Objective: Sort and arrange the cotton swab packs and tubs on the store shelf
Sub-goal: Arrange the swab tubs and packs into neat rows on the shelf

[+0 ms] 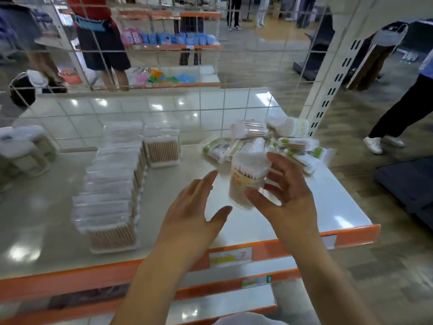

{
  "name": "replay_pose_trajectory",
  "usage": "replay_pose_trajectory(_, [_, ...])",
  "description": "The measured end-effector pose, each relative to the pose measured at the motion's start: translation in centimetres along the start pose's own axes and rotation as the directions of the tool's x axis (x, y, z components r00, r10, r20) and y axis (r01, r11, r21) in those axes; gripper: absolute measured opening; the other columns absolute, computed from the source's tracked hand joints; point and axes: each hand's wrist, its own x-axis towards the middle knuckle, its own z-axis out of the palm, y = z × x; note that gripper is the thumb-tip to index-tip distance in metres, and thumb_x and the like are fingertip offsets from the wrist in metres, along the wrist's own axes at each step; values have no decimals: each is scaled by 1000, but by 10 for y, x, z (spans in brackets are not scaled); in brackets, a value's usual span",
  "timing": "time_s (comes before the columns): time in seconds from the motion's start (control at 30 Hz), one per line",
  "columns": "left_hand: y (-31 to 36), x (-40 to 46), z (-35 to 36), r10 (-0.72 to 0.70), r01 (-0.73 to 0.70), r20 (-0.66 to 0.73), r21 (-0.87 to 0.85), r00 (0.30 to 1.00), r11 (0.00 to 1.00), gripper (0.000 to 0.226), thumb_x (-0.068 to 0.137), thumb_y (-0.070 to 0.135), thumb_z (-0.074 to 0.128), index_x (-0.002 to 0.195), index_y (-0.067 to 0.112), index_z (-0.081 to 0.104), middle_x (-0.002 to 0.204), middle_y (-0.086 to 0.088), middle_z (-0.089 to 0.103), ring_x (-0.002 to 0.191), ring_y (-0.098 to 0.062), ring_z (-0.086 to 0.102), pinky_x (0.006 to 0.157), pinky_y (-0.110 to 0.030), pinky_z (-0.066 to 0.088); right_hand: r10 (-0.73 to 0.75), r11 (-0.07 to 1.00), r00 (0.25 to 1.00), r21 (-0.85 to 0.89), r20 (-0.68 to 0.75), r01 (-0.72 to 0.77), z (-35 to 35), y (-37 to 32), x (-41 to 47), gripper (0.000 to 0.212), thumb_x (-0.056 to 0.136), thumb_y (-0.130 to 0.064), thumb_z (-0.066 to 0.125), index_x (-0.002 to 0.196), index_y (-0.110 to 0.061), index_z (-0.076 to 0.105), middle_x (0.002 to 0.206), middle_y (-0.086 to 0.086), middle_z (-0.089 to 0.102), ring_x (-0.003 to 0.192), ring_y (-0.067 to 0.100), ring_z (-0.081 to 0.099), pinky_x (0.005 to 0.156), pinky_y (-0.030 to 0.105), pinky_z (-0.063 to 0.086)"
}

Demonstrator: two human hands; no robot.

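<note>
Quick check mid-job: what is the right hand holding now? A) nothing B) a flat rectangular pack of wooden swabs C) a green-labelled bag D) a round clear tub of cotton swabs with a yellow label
D: the right hand curls its fingers around the round clear plastic tub of cotton swabs with a yellow label, raised above the grey shelf.

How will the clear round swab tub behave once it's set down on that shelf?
The tub is probably light: the right hand holds it with fingertips alone. Its smooth clear wall may be slippery. Tall and narrow, it could tip on the glossy shelf and roll.
</note>
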Motion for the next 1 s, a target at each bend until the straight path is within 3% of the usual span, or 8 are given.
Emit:
replay_pose_trajectory(0.13, [-19, -7, -27, 7, -4, -50, 50, 999, 999, 67, 84, 40, 60, 142, 37, 27, 126, 14, 47, 113, -10, 46, 89, -20, 35, -49, 999, 998, -20, 27, 50, 31, -9, -3, 63, 69, -4, 78, 113, -39, 49, 115, -6, 59, 105, 9, 59, 83, 16, 49])
replay_pose_trajectory(0.3, [-37, -22, -66, 13, -9, -111, 37, 994, 999, 65, 83, 42, 58, 141, 37, 31, 125, 14, 49, 112, -11, 47, 93, -26, 39, -130, 991, 991, -12, 20, 130, 68, -27, -8, 57, 65, -34, 72, 112, -56, 48, 121, -5, 58, 111, 12, 57, 87, 22, 50])
replay_pose_trajectory(0.43, [-56, -35, -102, 33, -27, -163, 39, 986, 999, 63, 81, 42, 56, 140, 34, 35, 122, 11, 52, 109, -12, 48, 92, -30, 42, -190, 982, 981, 6, 27, 190, 105, -42, -14, 58, 65, -36, 71, 112, -59, 47, 121, -9, 58, 112, 13, 57, 88, 24, 50])
replay_pose_trajectory(0.57, [-83, -47, -133, 46, -22, -242, 103, 969, 994, 59, 83, 46, 51, 139, 32, 39, 123, 3, 56, 108, -22, 54, 88, -43, 49, -252, 968, 966, -2, 58, 252, 147, -59, -21, 57, 68, -33, 71, 116, -51, 48, 123, -16, 53, 113, 6, 54, 87, 15, 47])
replay_pose_trajectory(0.7, [-117, -61, -161, 82, -28, -354, 154, 932, 988, 53, 82, 47, 48, 131, 27, 48, 99, 14, 55, 85, -9, 53, 68, -20, 44, -286, 958, 953, 39, 100, 284, 197, -71, -31, 55, 71, -29, 71, 120, -36, 48, 122, -21, 50, 112, 4, 54, 87, 14, 46])
replay_pose_trajectory(0.83, [-149, -76, -194, 38, 22, -428, 134, 903, 991, 54, 79, 47, 46, 127, 21, 54, 96, 10, 58, 81, -7, 50, 66, -14, 38, -302, 952, 943, 93, 139, 291, 249, -78, -41, 57, 70, -31, 70, 121, -36, 44, 120, -29, 48, 111, 1, 53, 87, 17, 47])
replay_pose_trajectory(0.93, [-174, -85, -216, 7, 56, -461, 123, 888, 991, 54, 79, 46, 45, 124, 18, 56, 95, 10, 55, 72, 2, 43, 68, -9, 35, -223, 967, 955, 169, 197, 191, 287, -76, -49, 56, 67, -29, 73, 115, -45, 49, 122, -16, 53, 111, 5, 55, 87, 20, 48])
replay_pose_trajectory(1.0, [-190, -92, -226, 0, 69, -460, 132, 888, 989, 53, 80, 45, 44, 122, 15, 58, 95, 7, 56, 75, -1, 44, 68, -9, 34, -137, 982, 959, 163, 247, 98, 311, -69, -58, 58, 66, -27, 76, 109, -54, 48, 120, -16, 55, 108, 3, 57, 86, 21, 50])
